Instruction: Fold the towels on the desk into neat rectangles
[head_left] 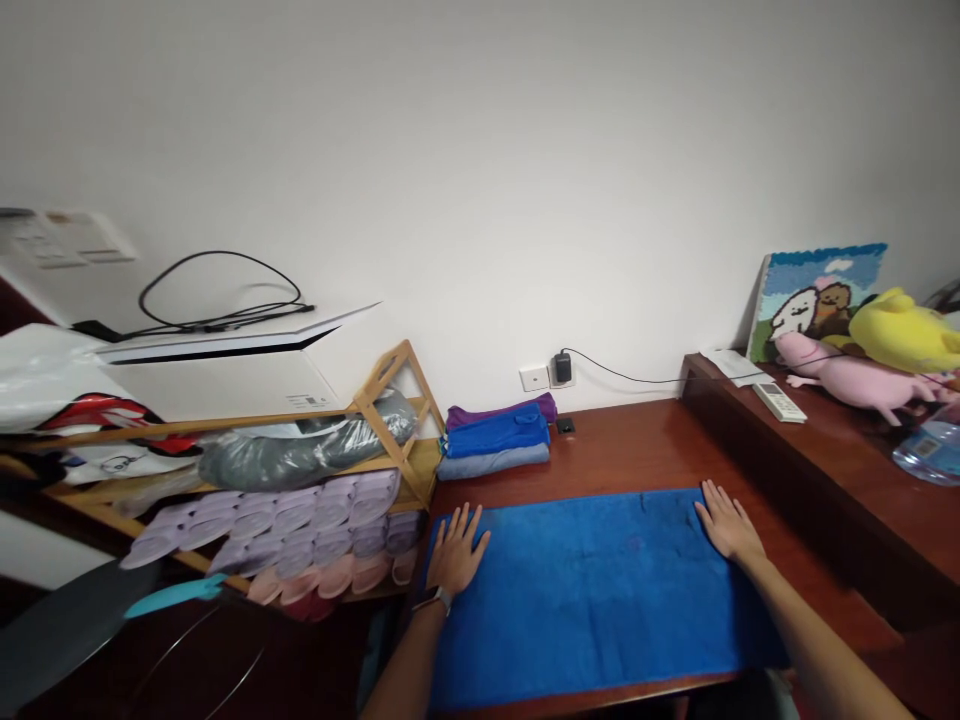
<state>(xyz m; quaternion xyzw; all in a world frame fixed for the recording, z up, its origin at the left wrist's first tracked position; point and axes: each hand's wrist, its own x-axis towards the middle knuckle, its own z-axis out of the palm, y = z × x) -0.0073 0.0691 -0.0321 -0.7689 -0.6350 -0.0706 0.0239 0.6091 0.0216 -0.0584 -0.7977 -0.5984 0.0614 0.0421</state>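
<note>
A blue towel (585, 590) lies spread out over the front of the reddish-brown wooden desk (622, 445), showing faint creases and a few dark marks near its far right corner. My left hand (456, 550), with a watch at the wrist, rests flat on the towel's far left corner, fingers apart. On the far right corner my right hand (726, 522) lies flat with fingers stretched out, partly over the towel's edge. Behind the towel, to the left, sits a small stack of folded cloths (495, 437) in purple, blue and grey-blue.
Left of the desk stands a wooden rack (397, 440) with several lilac and pink slippers (315, 510) and a white box (247, 370). A raised ledge on the right bears a remote control (780, 402), plush toys (847, 375) and a plastic bottle (930, 448). A black charger (563, 367) is plugged into the wall.
</note>
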